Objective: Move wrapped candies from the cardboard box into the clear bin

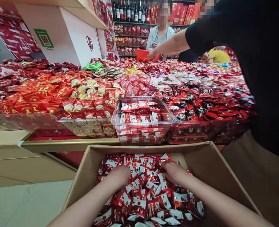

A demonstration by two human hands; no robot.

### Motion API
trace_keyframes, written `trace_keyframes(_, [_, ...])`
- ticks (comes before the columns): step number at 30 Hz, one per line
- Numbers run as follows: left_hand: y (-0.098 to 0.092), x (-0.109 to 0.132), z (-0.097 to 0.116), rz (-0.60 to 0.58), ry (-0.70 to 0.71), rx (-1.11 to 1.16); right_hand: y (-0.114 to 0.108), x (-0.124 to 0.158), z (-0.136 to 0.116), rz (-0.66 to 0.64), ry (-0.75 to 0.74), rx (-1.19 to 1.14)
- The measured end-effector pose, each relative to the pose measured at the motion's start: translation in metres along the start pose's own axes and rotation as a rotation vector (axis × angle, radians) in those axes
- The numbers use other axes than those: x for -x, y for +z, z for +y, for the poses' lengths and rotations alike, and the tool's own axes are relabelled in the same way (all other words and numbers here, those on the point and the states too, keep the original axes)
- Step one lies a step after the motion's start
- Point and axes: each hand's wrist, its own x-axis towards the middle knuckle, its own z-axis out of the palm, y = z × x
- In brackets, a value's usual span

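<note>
An open cardboard box [210, 164] in front of me holds a heap of red and white wrapped candies [139, 206]. Both my hands reach down into this heap. My left hand [123, 175] is on the left part of the pile, its fingers hidden behind the hand and among the wrappers. Farther right, my right hand [171, 171] has its fingers curled in around some candies near the back of the box. Just beyond the box stands a clear plastic bin [142, 127], partly filled with the same kind of candies in rows.
Neighbouring bins hold durian candies [89, 102], orange-red packets [35, 94] and black-red packets [200, 101]. A co-worker in a black sleeve [200, 34] leans in from the right, one hand at a red basket [142, 55]. Another person [161, 36] stands behind the display.
</note>
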Motion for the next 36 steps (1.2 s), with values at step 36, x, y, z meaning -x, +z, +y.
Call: trace_keyframes(36, [-0.020,0.003,0.006,0.207,0.435,0.239,-0.007,0.015,-0.032,0.058,-0.333,-0.795])
